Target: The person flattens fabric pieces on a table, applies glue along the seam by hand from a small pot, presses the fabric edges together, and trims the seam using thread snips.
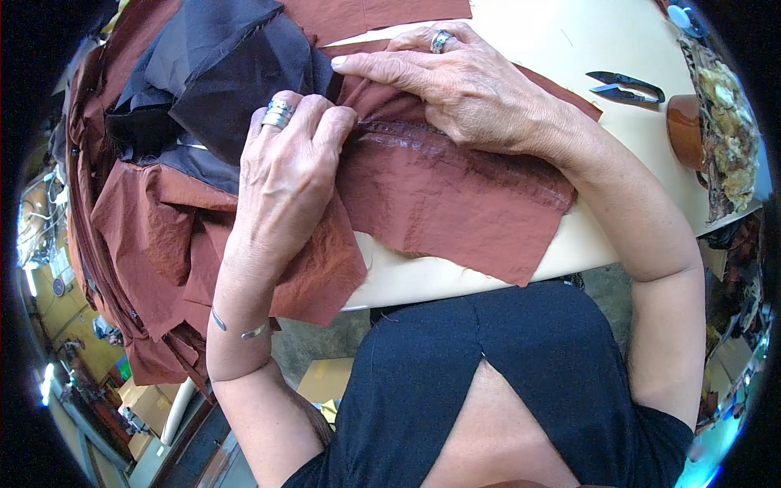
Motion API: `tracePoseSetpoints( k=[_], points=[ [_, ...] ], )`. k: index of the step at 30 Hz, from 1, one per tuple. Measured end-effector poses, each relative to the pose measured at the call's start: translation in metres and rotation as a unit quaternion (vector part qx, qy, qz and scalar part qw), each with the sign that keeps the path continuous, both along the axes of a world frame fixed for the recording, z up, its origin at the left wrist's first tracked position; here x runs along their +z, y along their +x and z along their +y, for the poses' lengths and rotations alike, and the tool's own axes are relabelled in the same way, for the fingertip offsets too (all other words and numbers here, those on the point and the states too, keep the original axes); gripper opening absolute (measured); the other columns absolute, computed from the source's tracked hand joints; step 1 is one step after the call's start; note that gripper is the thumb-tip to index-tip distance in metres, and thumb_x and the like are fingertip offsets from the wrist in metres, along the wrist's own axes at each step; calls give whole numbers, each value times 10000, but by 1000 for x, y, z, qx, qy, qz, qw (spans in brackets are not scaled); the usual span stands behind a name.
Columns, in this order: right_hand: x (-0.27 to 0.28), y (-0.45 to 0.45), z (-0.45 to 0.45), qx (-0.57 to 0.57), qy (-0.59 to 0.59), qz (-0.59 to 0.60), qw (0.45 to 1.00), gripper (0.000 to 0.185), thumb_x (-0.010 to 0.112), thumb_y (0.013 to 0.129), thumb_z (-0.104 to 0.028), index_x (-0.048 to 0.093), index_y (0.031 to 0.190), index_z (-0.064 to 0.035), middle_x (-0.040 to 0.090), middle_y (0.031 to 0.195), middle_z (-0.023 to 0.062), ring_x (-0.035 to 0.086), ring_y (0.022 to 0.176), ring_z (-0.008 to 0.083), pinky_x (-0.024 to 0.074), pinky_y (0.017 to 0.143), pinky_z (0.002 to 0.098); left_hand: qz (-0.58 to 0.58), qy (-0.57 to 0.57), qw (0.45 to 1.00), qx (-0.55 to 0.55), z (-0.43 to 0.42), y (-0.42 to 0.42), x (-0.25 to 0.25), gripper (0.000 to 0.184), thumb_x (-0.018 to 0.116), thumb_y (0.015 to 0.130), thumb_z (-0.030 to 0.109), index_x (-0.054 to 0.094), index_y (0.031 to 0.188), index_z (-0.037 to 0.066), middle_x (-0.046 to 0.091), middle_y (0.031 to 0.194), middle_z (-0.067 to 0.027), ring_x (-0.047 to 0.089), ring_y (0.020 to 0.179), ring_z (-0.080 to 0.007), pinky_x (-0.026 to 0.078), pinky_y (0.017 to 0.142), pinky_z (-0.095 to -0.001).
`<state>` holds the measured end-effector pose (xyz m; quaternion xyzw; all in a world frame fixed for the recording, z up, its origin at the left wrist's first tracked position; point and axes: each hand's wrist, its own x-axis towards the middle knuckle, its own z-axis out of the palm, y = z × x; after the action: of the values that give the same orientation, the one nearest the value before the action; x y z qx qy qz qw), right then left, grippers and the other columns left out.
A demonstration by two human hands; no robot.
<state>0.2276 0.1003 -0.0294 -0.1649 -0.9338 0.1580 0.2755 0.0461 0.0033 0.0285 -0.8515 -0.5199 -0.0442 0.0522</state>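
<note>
Rust-brown fabric [455,203] with a seam line across it lies over the table. My left hand [297,163], with rings on one finger, has its fingers bent and closed on the fabric's edge at the seam; the fingertips are partly hidden. Over the upper part of the same piece rests my right hand [476,89], its index finger stretched left towards the dark lining fabric [220,73]. The right thumb is hidden beneath the hand. The dark lining is bunched beside and beyond my left hand, with more rust-brown fabric [154,211] folded underneath.
Black thread snips [626,88] lie on the cream tabletop [529,24] at the right. Beyond them are a brown cup [685,130] and a clump of yellowish fluff [732,122]. Rust-brown cloth hangs over the left table edge. Cardboard boxes [150,407] stand on the floor below.
</note>
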Motion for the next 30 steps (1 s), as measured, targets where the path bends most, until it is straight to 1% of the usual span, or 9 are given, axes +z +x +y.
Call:
tracePoseSetpoints(
  k=[4,7,10,13,16,19,22,25,30],
  points=[
    [3,2,-3,-9,4,-11,1000,652,539,686,14,469,1301,-191,495,1294,53,472,1164,216,333,999,353,2,35,999,0,-1,0,0,172,528,744,77,567,912,78,530,817,-65,522,828,-233,407,756,-347],
    [0,1,-3,-14,11,-4,1000,665,540,678,21,469,1302,-199,500,1288,52,473,1161,210,331,999,353,-12,6,1000,27,-3,0,1,126,571,762,52,566,888,55,562,850,-81,533,823,-265,416,729,-375],
    [-1,0,-2,-9,-1,-7,1000,661,535,683,21,468,1303,-199,500,1289,52,468,1165,205,321,1004,354,-7,-2,999,47,-3,2,4,125,575,762,49,568,886,60,561,845,-77,533,824,-261,407,731,-371],
    [-1,0,-1,-1,-17,-3,1000,654,533,690,18,468,1303,-200,497,1293,50,465,1167,203,316,1004,359,-7,-9,999,33,-3,1,7,131,581,758,49,568,887,62,558,843,-75,532,818,-260,403,734,-375],
    [2,2,-3,-6,3,-14,1000,652,530,692,23,469,1302,-199,496,1295,55,468,1161,208,320,999,363,-2,12,999,32,-4,1,3,135,580,753,52,571,888,66,553,839,-74,529,809,-259,404,730,-369],
    [1,2,-3,-11,4,-1,1000,656,529,691,31,469,1302,-198,495,1297,54,469,1158,209,320,997,364,13,27,999,41,-6,4,-1,186,537,726,64,587,904,86,532,819,-56,528,828,-233,405,766,-368],
    [2,3,-4,-13,11,-14,1000,654,528,693,41,471,1300,-197,494,1298,55,473,1154,213,327,994,365,7,8,999,39,-5,3,0,203,533,726,57,595,917,86,532,827,-51,528,838,-228,407,758,-363],
    [-1,0,0,7,-14,3,1000,651,537,694,40,475,1295,-203,492,1300,52,480,1148,217,337,988,367,24,19,1000,-1,-5,0,7,226,541,715,52,609,930,77,533,821,-49,531,818,-228,411,754,-351],
    [-1,0,-2,-2,-6,12,1000,659,553,683,27,476,1294,-208,488,1306,43,484,1142,222,339,985,366,-76,61,995,15,-8,-4,-6,243,560,684,29,612,918,62,540,815,-57,534,768,-234,428,718,-335]
  ],
)
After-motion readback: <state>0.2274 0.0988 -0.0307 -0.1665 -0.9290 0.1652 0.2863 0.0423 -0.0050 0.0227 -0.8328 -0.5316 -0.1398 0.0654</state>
